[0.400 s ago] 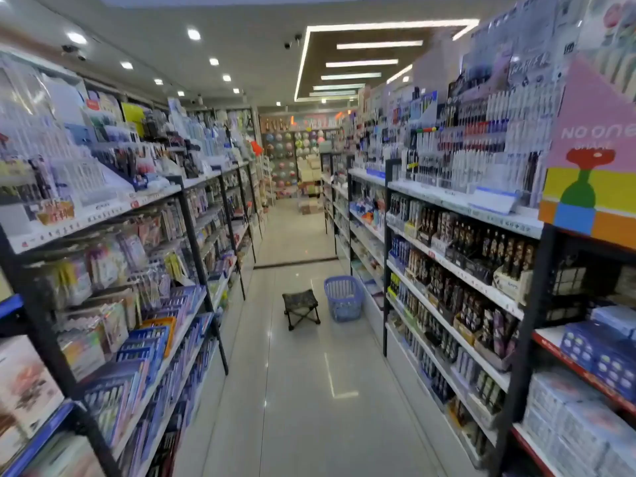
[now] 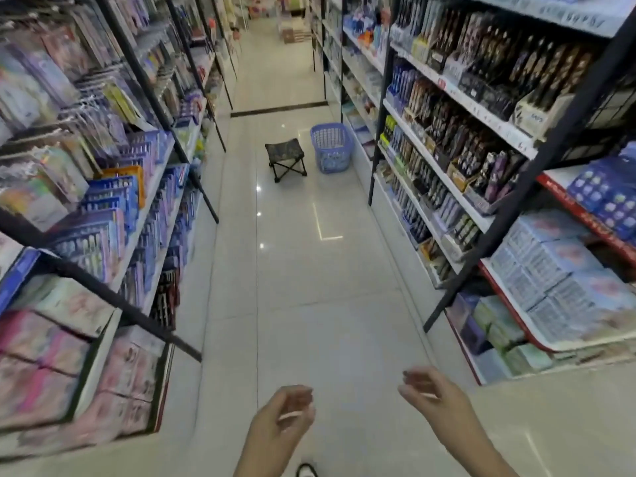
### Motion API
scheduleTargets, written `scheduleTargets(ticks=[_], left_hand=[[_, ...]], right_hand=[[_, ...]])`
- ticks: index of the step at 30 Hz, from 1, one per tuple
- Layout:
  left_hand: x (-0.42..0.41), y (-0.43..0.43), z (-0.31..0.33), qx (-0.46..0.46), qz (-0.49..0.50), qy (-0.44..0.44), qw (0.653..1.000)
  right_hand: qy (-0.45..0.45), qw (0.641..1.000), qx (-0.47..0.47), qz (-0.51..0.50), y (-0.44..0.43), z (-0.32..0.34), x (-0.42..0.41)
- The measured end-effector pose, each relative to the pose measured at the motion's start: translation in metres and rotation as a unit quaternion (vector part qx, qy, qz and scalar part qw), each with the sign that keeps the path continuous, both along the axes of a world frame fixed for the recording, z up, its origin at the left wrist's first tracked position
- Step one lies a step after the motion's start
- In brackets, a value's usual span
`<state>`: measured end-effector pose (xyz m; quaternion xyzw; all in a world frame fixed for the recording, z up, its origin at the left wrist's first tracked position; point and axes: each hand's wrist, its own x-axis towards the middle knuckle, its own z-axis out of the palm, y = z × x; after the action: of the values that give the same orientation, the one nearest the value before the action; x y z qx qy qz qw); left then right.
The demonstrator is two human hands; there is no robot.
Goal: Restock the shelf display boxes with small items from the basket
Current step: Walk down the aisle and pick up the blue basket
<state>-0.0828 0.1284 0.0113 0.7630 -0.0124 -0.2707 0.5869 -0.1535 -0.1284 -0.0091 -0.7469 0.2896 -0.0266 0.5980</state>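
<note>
A blue plastic basket (image 2: pixel 331 148) stands on the aisle floor far ahead, against the foot of the right-hand shelving. Its contents are too small to tell. Display boxes of pens (image 2: pixel 481 149) line the right shelves beside it. My left hand (image 2: pixel 279 421) hangs low in the middle of the view, fingers loosely curled, holding nothing. My right hand (image 2: pixel 434 394) is a little to its right, fingers also relaxed and empty. Both hands are well short of the basket and over bare floor.
A small folding stool (image 2: pixel 285 156) stands just left of the basket. Stocked shelves (image 2: pixel 103 201) run along the left of the aisle, and stacked boxes (image 2: pixel 557 284) fill the near right shelf. The white tiled floor (image 2: pixel 309 287) runs between them.
The view has tilted down and moved forward along the aisle. Both hands have come into view at the bottom; the basket and stool look nearer.
</note>
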Motion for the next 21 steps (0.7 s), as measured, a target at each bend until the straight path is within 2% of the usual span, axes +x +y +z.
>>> scheduleTargets(ticks=[3, 6, 12, 21], left_hand=[[0.030, 0.004, 0.007, 0.008, -0.001, -0.064, 0.998], [0.069, 0.002, -0.006, -0.008, 0.009, -0.064, 0.998], [0.181, -0.026, -0.008, -0.004, -0.023, -0.064, 0.998], [0.317, -0.109, 0.001, -0.013, -0.095, -0.046, 0.994]], right_hand=[[-0.032, 0.998, 0.008, 0.054, 0.011, 0.019, 0.051], [-0.047, 0.996, 0.024, 0.077, 0.013, 0.020, 0.097], [-0.013, 1.000, 0.016, 0.023, -0.007, 0.008, 0.174], [0.017, 0.999, -0.018, -0.047, -0.085, -0.003, 0.254]])
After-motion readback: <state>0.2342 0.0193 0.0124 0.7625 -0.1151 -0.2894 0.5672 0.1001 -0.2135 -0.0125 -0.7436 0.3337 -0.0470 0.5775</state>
